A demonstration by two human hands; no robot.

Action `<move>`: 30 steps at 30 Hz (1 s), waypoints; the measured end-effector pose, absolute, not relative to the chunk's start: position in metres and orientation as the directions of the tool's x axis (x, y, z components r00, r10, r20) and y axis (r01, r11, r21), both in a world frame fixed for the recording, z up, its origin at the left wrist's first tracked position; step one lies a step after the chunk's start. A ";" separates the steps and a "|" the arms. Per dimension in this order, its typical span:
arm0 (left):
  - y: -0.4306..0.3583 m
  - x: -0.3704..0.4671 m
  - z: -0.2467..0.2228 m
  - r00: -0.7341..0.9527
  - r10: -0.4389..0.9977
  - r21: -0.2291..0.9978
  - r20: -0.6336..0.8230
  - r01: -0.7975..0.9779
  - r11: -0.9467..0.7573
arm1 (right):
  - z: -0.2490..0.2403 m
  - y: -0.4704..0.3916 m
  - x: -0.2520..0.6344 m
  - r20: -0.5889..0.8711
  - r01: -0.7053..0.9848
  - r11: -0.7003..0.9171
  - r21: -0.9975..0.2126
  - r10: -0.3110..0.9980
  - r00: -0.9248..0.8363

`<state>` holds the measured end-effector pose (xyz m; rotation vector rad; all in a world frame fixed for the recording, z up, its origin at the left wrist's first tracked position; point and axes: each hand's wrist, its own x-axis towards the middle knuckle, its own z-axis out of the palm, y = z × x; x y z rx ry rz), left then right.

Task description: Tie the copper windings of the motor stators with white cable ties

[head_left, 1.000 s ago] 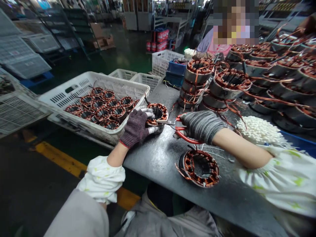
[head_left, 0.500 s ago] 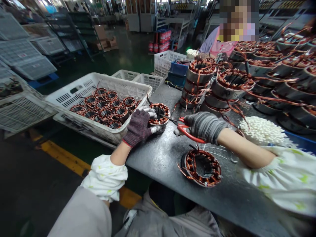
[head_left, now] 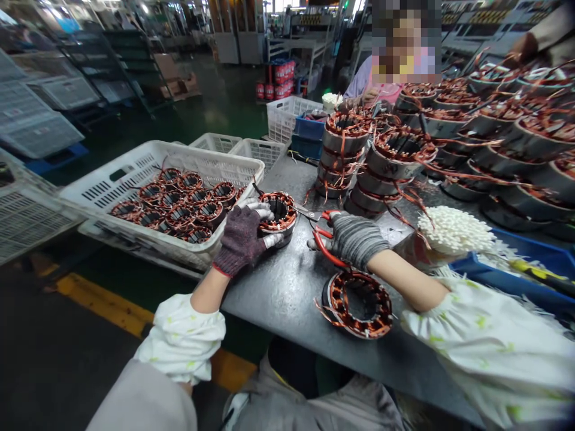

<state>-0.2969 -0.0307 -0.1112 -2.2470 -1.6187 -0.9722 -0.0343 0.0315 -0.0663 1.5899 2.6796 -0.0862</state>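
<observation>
My left hand (head_left: pixel 242 236), in a dark knitted glove with pale fingertips, grips the left side of a copper-wound ring (head_left: pixel 284 222) on the metal table (head_left: pixel 287 281). Red-handled scissors (head_left: pixel 324 242) are in my right hand (head_left: pixel 359 239), which wears a grey striped glove. Their blades are parted and point left, with the tips at the ring's right edge. Nearer to me, a second wound ring (head_left: pixel 359 304) lies tilted on the table, just below my right hand.
A white crate (head_left: pixel 157 149) of wound rings stands at the left. Stacked rings (head_left: pixel 344 149) rise behind my right hand, with more at the right. A white bundle (head_left: pixel 453 230) lies beside a blue tray (head_left: pixel 539 251). Across the table sits a person (head_left: pixel 359 81).
The scissor blades have parted, and their tips have come out from over the ring's middle to its right edge. The whole view has shifted, so most things appear further left.
</observation>
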 end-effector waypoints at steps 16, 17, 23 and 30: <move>-0.031 -0.296 -0.113 0.159 0.793 0.232 0.588 0.906 -0.354 | -0.066 0.027 -0.036 -0.093 0.871 0.490 0.038 0.869 -0.485; -0.031 -0.296 -0.113 0.160 0.793 0.230 0.588 0.907 -0.353 | -0.065 0.027 -0.037 -0.094 0.870 0.491 0.047 0.869 -0.485; -0.032 -0.295 -0.112 0.166 0.784 0.203 0.598 0.915 -0.349 | -0.062 0.027 -0.039 -0.091 0.868 0.493 0.063 0.869 -0.486; -0.033 -0.295 -0.111 0.153 0.784 0.228 0.601 0.908 -0.352 | -0.063 0.027 -0.036 -0.054 0.872 0.484 0.079 0.875 -0.481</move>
